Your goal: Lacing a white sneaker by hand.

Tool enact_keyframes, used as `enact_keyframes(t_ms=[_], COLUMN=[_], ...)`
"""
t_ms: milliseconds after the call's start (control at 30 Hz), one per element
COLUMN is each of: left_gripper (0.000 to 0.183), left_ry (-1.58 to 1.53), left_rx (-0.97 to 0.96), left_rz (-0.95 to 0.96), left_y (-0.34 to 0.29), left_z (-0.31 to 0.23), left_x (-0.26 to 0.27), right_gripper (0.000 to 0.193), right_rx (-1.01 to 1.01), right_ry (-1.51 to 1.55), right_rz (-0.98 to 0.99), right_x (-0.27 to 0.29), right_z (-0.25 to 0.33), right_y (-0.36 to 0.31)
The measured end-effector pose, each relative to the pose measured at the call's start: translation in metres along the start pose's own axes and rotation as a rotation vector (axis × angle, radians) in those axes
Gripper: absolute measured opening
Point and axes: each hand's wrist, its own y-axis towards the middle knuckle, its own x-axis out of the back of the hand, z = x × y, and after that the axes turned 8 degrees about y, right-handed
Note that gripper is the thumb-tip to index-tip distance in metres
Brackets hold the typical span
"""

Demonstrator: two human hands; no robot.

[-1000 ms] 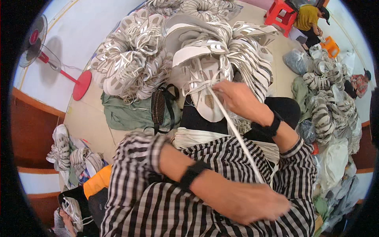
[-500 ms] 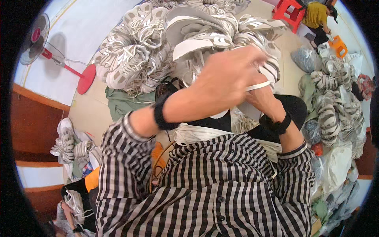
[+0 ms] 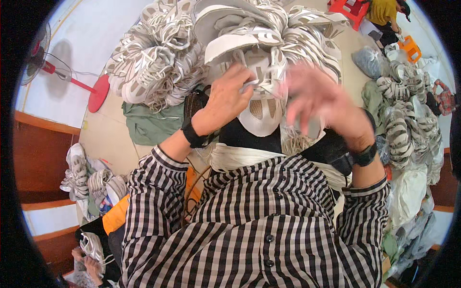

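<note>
In front of my chest lies a white and beige shoe upper (image 3: 260, 116), its toe pointing toward me and laces across its opening. My left hand (image 3: 225, 98) is at its left side, thumb and fingers closed on a white shoelace (image 3: 249, 86). To the right of the upper, my right hand (image 3: 324, 98) is in the air and blurred by motion; whether its fingers hold anything cannot be made out. A bundle of white laces (image 3: 245, 157) lies across my lap.
Large heaps of shoe uppers (image 3: 161, 62) stand ahead. A red fan (image 3: 98, 93) is at left, a green cloth (image 3: 151, 122) nearer. Bagged bundles (image 3: 403, 137) line the right side. A person in yellow (image 3: 382, 13) is at far right; another person's hands (image 3: 91, 264) hold a shoe (image 3: 92, 247) at lower left.
My hands, crossed over the shoe upper before, have drawn apart: the left went left, the right swung right. The upper's toe and laces now show between them.
</note>
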Motion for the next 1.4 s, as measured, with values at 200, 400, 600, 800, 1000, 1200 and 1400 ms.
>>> enact_keyframes(t_ms=[200, 400, 600, 800, 1000, 1200, 1400], left_gripper=[0.010, 0.011, 0.013, 0.014, 0.014, 0.014, 0.014], left_ry=[-0.053, -0.150, -0.175, -0.205, -0.133, -0.153, -0.116], left_rx=[0.134, 0.252, 0.299, 0.328, 0.285, 0.244, 0.207], left_rz=[0.078, 0.186, 0.274, 0.277, 0.274, 0.168, 0.111], left_y=[0.011, 0.029, 0.017, 0.014, 0.018, 0.017, 0.012], left_z=[-0.004, -0.001, 0.006, 0.015, 0.014, 0.016, 0.020], left_x=[0.003, 0.012, 0.018, 0.024, 0.029, 0.024, 0.020], right_gripper=[0.033, 0.016, 0.027, 0.014, 0.010, 0.017, 0.031], right_rx=[0.234, 0.062, 0.204, -0.023, -0.226, -0.076, 0.294], right_ry=[-0.138, -1.024, -1.250, -1.244, -0.237, -0.649, -1.491], right_rz=[-0.854, -0.200, -0.300, -0.278, -0.301, -0.468, -0.583], right_x=[0.037, -0.023, -0.007, -0.006, 0.034, 0.109, 0.162], right_z=[0.033, -0.050, -0.068, -0.079, -0.025, 0.025, 0.020], right_y=[0.011, 0.002, 0.017, 0.027, 0.014, 0.034, 0.032])
